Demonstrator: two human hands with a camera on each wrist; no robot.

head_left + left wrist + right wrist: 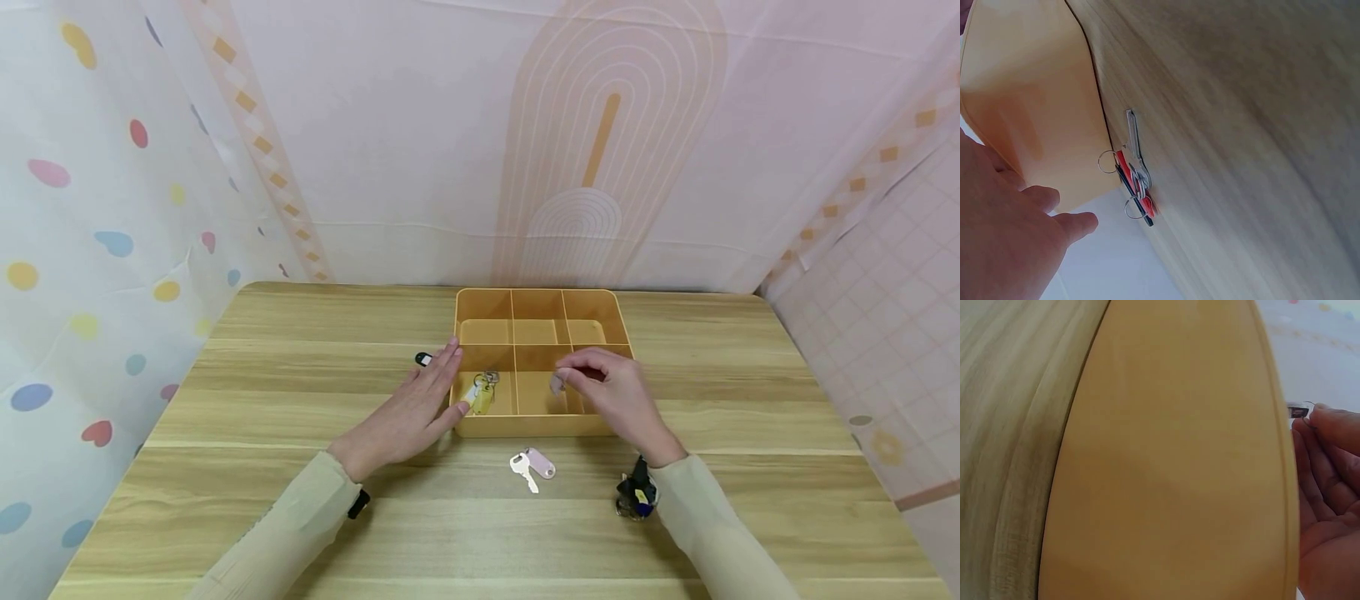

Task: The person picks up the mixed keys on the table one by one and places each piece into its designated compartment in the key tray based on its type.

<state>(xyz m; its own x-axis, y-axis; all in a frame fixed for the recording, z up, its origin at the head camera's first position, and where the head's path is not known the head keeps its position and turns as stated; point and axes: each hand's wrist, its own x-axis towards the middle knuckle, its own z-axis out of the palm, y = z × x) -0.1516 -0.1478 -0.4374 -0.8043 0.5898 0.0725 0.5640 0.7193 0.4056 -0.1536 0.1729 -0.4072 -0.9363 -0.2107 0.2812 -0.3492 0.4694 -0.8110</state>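
An orange divided box (532,427) stands on the table. My left hand (412,417) rests along its left rim, fingers extended. Over a front compartment, my right hand (611,392) pinches a small greyish thing (557,383); the right wrist view shows a thin metal ring and a small silver-and-dark piece (1298,412) at its fingertips. I cannot tell what the piece is. Keys with a yellow tag (483,398) and a white tag lie in the front left compartment. Outside the box, near my left hand, lie keys (1134,140) with a red tag (1127,165) and a black tag.
In front of the box, a silver key (522,468) lies beside a pink tag (540,463). A dark bunch of keys (636,496) sits by the right forearm. The wooden table (300,333) meets a patterned cloth (405,142) at the back.
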